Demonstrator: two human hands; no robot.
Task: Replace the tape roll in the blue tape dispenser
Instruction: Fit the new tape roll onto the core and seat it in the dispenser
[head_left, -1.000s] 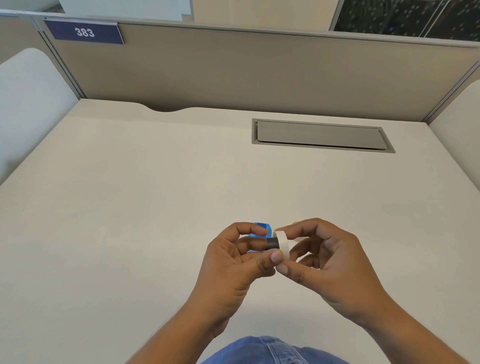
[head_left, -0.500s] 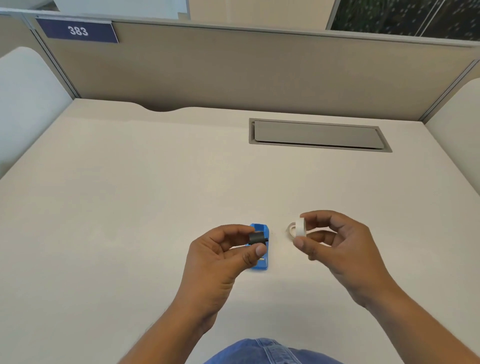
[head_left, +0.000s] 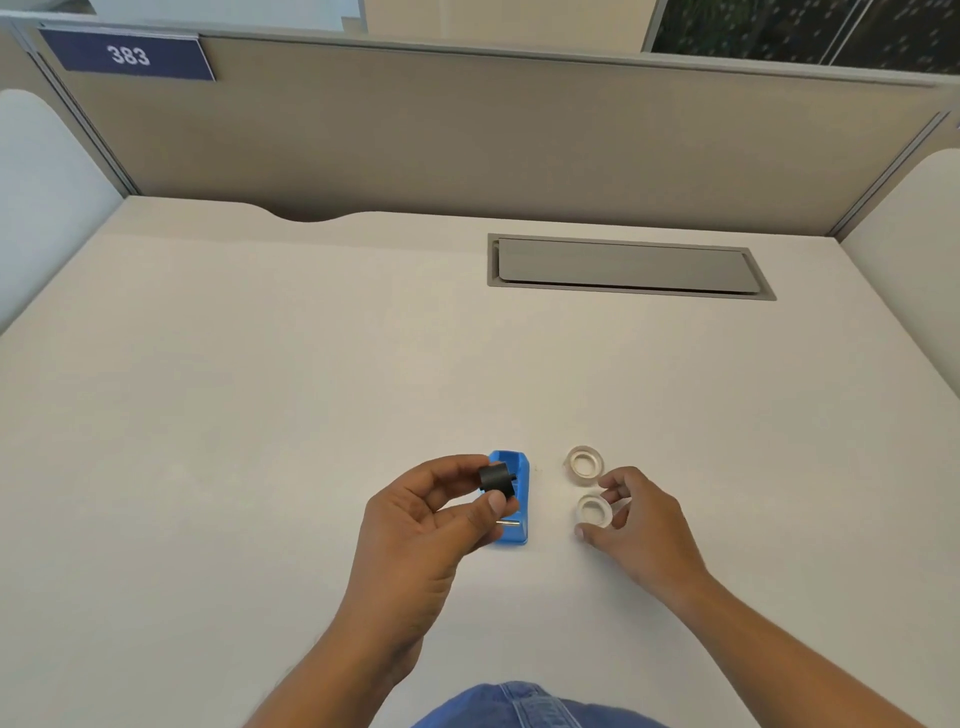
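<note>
A: Where is the small blue plastic tape dispenser (head_left: 517, 501) lying?

B: It is lying flat on the pale beige desk (head_left: 260, 415), near you and just right of your left hand (head_left: 421, 525), which is partly covering its near left side. A short metal strip is showing at its near end.

A: What are your left fingers (head_left: 496, 501) doing?

B: You are pinching the short black cylindrical spool core (head_left: 493, 478) between thumb and forefinger, holding it just above the dispenser's left edge. A small stub is projecting from the core's right face.

A: And your right hand (head_left: 644, 525)?

B: It is hovering low over the desk, right of the dispenser, with the fingers loosely spread and curved around the nearer clear tape roll with a white core (head_left: 594, 509). Whether the fingertips are touching that roll cannot be told; they are not closing on it.

A: Is another roll lying nearby?

B: Yes, a second clear tape roll (head_left: 584, 464) is lying flat just beyond the first, apart from the hand and from the dispenser.

A: What is lying farther back?

B: A grey rectangular cable hatch (head_left: 626, 267) is sitting flush in the desk, well apart from the hands, before the tan partition panel (head_left: 467, 135) carrying a dark blue plate marked 383 (head_left: 127, 54).
</note>
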